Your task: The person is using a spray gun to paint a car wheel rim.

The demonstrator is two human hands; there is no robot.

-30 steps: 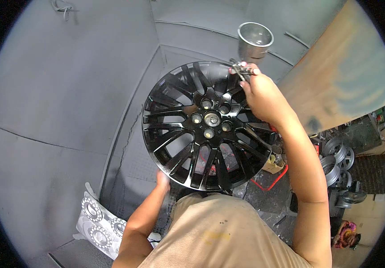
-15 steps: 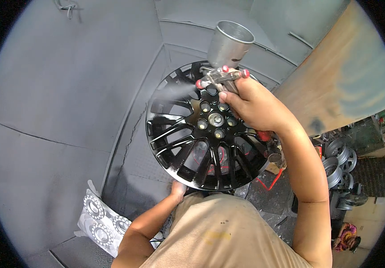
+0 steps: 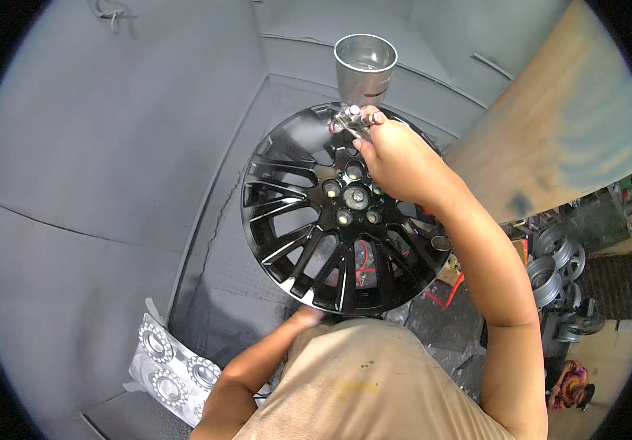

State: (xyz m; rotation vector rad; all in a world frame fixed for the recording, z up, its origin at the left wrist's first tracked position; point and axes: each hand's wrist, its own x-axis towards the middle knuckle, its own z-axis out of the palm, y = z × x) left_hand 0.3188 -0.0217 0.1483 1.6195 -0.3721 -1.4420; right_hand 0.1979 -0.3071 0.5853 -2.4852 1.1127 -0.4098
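Most of the wheel [image 3: 358, 219] before us already looks black, but its near-left rim [image 3: 301, 294] shows bright patches, so perhaps some coating is left, we judge. Our right hand [image 3: 402, 155] is closed around the spray gun [image 3: 350, 125] above the far side; our left hand [image 3: 309, 317] is at the near edge, its grip we cannot tell.

We are in a wheel-painting workshop: our cup-topped spray gun [image 3: 364, 88] is over a black alloy wheel [image 3: 339, 203], with a paint-stained panel [image 3: 576, 132] and silver wheel rims [image 3: 544, 284] nearby
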